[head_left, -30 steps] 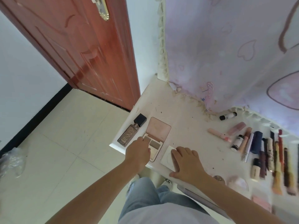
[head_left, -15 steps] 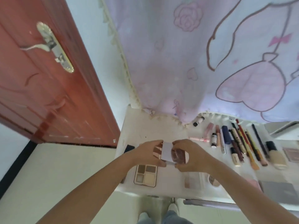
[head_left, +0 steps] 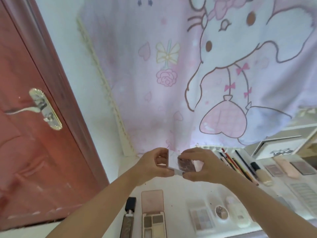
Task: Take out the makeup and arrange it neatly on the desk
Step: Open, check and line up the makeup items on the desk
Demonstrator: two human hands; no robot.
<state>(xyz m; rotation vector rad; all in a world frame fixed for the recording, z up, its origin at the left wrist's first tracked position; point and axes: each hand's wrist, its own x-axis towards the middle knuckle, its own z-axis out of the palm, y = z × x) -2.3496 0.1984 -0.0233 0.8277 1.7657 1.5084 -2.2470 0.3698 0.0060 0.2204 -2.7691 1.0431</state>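
Note:
Above the white desk (head_left: 176, 188) I hold a small white compact (head_left: 178, 164), opened, with a brownish pan showing. My left hand (head_left: 154, 165) pinches its lid side and my right hand (head_left: 200, 167) pinches the pan side. Below them on the desk lie an open pink eyeshadow palette (head_left: 153, 215) and a dark foundation bottle (head_left: 128, 219). A pale palette (head_left: 201, 219) and a round compact (head_left: 221, 213) lie to the right. Brushes and pencils (head_left: 235, 162) and a foundation bottle (head_left: 260, 174) sit in a row further right.
A red door (head_left: 30, 152) with a metal handle stands at the left. A pink cartoon curtain (head_left: 188, 74) hangs behind the desk. More flat palettes (head_left: 288, 167) and a white box (head_left: 281, 145) are at the far right.
Both hands picked the white compact off the desk, raised it and opened it. My head tilted up, so the desk sits lower in view.

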